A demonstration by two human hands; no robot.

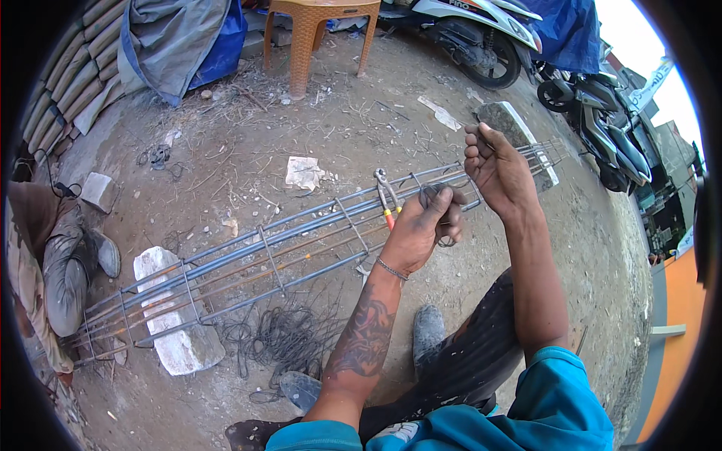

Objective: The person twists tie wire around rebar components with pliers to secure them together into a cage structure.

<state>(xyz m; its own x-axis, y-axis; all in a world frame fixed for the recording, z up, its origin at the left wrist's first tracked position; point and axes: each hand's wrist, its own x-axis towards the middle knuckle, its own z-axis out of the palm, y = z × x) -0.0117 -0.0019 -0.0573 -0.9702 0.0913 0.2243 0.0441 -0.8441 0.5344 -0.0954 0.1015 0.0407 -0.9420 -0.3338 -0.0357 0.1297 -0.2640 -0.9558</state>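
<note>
— Looking down, what sort of ground is this?

— Bare packed dirt (248,128), outdoors, littered with straw, scraps of paper and pebbles. A stack of sacks (64,75) lines the far left edge, a grey and blue tarp (180,37) lies beside them, an orange plastic stool (320,34) stands at the top, and two scooters (526,45) are parked at the upper right. A second person's legs (68,263) show at the left rim.

— And the work itself?

— A long rebar cage (278,252), several parallel steel bars bound by square stirrups. Its long axis runs from the lower left up toward the upper right. The near end rests on a white stone block (169,331); the far end reaches a grey slab (508,124) by the scooters. A tangle of tie wire (289,338) lies on the dirt just under the cage's middle.

— Where are the hands?

— Both are at the cage's upper-right stretch. The left hand (421,229) has its fingers curled narrow around a dark loop of wire against the top bars. The right hand (492,165) is raised just above the bars, fingers bent closed, pinching a thin wire end.

— Any tools?

— Pincers with red handles (387,199) hang on the cage just left of the left hand, jaws up.
</note>
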